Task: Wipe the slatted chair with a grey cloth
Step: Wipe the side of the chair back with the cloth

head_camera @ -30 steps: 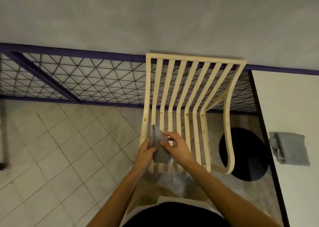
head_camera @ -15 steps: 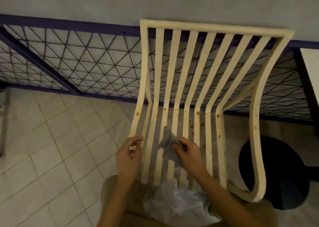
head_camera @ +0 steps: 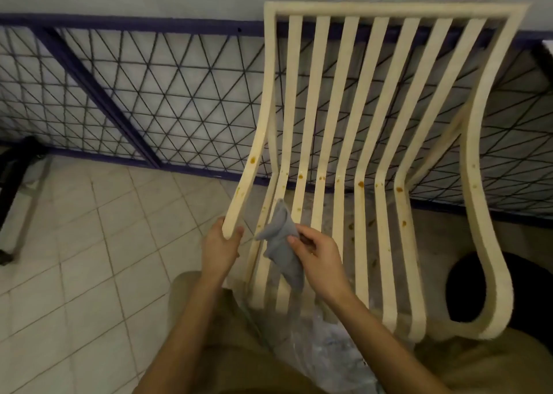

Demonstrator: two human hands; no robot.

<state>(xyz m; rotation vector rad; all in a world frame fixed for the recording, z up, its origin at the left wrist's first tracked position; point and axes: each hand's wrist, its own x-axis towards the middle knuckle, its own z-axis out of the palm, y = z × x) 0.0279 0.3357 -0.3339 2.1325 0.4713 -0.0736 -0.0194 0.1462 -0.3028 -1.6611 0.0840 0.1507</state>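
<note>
1. Step: wiping about to begin; orange stains [head_camera: 361, 184] dot the slatted chair [head_camera: 347, 166].
2. Left hand [head_camera: 220, 248] grips the side rail end; right hand [head_camera: 317, 259] pinches grey cloth [head_camera: 282, 245] over the left seat slats.
3. Next: press cloth flat, rub along each slat.

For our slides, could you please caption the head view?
Left hand grips the slatted chair by its arm; right hand holds a grey cloth over its slats.
</note>
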